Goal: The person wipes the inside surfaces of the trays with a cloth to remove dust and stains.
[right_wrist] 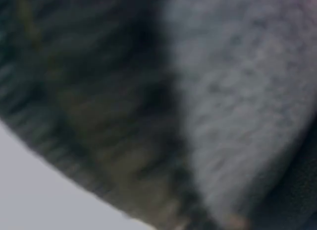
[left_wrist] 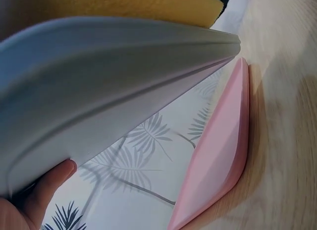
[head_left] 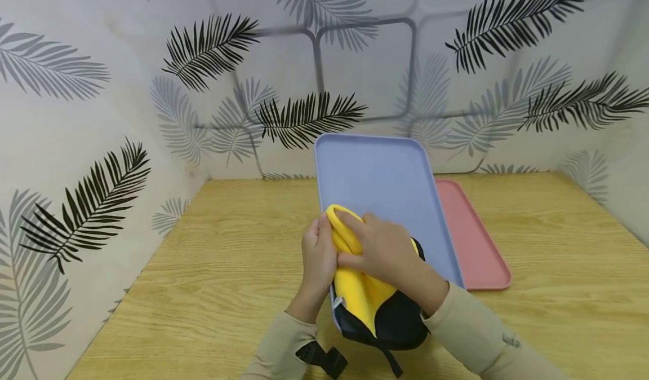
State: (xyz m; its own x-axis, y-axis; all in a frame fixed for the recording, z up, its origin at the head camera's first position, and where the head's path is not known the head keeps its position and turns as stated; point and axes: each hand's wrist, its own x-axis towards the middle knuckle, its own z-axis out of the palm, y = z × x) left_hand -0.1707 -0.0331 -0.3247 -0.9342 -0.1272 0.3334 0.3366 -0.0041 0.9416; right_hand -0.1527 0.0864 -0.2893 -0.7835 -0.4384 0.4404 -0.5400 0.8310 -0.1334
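Note:
In the head view a blue tray (head_left: 375, 171) is held up at a slant over the table. My left hand (head_left: 318, 256) grips its left edge; from the left wrist, a finger (left_wrist: 54, 185) lies against the tray's underside (left_wrist: 114, 86). Bunched over the tray's near end is a yellow cleaning cloth (head_left: 352, 295) with a black side, a dark edge and a small white tag. My right hand (head_left: 382, 250) holds a fold of it near the left rim, thumb and fingers spread around the yellow bulge. Blurred cloth (right_wrist: 247, 91) fills most of the right wrist view.
A pink tray (head_left: 469, 239) lies on the wooden table (head_left: 218, 290), partly behind the blue one. Behind the table hangs a pale leaf-patterned backdrop (head_left: 365, 81). A black strap (head_left: 324, 359) crosses the left sleeve.

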